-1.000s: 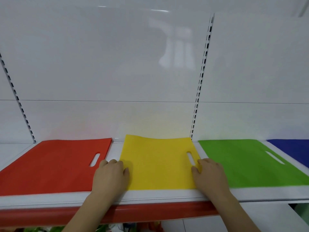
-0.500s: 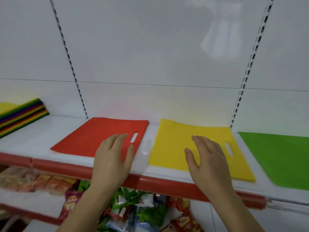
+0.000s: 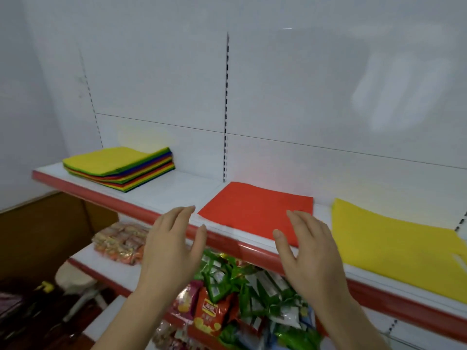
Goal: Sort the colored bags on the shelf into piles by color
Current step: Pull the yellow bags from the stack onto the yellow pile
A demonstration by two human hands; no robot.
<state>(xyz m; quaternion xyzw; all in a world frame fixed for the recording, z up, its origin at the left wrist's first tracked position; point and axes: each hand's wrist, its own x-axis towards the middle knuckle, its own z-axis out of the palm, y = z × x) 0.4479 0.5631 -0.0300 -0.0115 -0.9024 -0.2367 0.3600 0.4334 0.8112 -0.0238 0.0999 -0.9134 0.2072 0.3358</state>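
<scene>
On the shelf (image 3: 177, 190), the red bag (image 3: 255, 210) lies between a mixed stack (image 3: 118, 168) and the yellow bag (image 3: 394, 246). The left hand (image 3: 171, 251) and right hand (image 3: 310, 251) hover before the red bag, fingers spread, holding nothing.

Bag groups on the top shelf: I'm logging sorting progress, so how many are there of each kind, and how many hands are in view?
Mixed multicolored stack of bags: 1
Red bag laid flat: 1
Yellow bag laid flat: 1
Open hands holding nothing, left hand and right hand: 2
Total: 3 bag groups, 2 hands
</scene>
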